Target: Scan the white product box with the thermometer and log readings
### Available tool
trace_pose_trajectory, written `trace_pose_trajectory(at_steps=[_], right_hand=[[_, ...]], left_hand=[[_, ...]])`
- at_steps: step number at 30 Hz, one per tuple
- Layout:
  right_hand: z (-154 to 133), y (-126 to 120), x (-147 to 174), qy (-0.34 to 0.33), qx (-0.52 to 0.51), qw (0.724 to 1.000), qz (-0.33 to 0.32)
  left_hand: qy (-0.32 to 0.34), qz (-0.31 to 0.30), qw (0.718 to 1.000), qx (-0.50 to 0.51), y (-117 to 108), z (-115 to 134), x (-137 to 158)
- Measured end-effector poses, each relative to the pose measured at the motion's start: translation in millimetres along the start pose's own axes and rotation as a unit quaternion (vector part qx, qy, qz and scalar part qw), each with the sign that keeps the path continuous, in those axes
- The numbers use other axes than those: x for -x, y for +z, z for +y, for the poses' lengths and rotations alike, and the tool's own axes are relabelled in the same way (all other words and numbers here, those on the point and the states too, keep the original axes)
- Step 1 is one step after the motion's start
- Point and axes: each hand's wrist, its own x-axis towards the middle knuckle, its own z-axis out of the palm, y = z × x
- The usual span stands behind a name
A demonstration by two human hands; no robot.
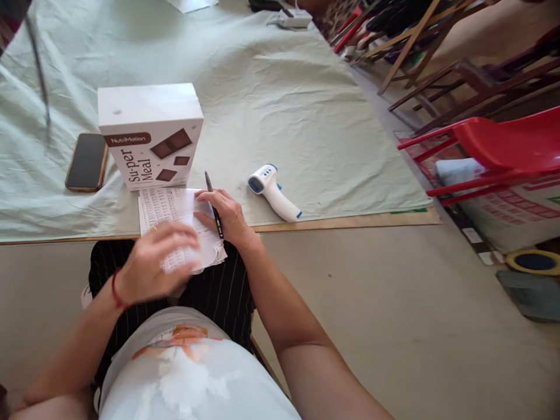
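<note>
A stack of printed papers (164, 204) lies on the table's front edge, its near part sticking out over my lap. My left hand (160, 256), smeared by motion, hovers over the papers with its fingers stretched out and the thumb apart; nothing shows in it. My right hand (227, 216) rests at the papers' right side with a black pen (216, 219) held between its fingers, tip pointing away from me. Just behind the papers stands a white NutriMotion Super Meal box (151, 134). To the right of my right hand lies a white and blue infrared thermometer (275, 192).
A dark-screened phone (86, 162) lies left of the box on the pale green tablecloth (306, 116). A white power strip (295, 18) sits at the far edge. On the right are a red plastic chair (503, 146), wooden chair frames (455, 93) and a yellow-rimmed roll (534, 262).
</note>
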Motion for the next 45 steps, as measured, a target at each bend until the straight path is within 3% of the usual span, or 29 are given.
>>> trace_pose_trajectory(at_steps=[4,8,10,12,18,24,29,36,45], right_hand=[[-2,1,1,0.001,-0.021,0.999,0.034],[-13,-1,7,0.016,-0.104,0.986,0.126],[-20,0,8,0.029,-0.153,0.975,0.161],[-26,1,7,0.063,-0.209,0.964,0.154],[-29,11,-19,0.173,-0.336,0.925,0.030],[-23,27,-37,0.238,-0.253,0.932,0.107],[-26,32,-35,0.256,-0.215,0.937,0.097],[-35,29,-34,0.236,-0.181,0.946,0.130],[-37,24,-35,0.233,-0.160,0.954,0.095]], left_hand=[[-0.001,-0.001,0.987,-0.161,21,-61,-30],[-0.011,-0.020,0.972,-0.233,33,-84,-25],[-0.017,-0.028,0.970,-0.240,36,-83,-22],[-0.025,-0.034,0.970,-0.239,37,-79,-22],[-0.050,-0.049,0.972,-0.225,35,-74,-26],[-0.057,-0.064,0.970,-0.229,33,-70,-27],[-0.050,-0.066,0.968,-0.238,31,-68,-27],[-0.062,-0.057,0.969,-0.233,32,-68,-27],[-0.057,-0.058,0.972,-0.222,31,-67,-29]])
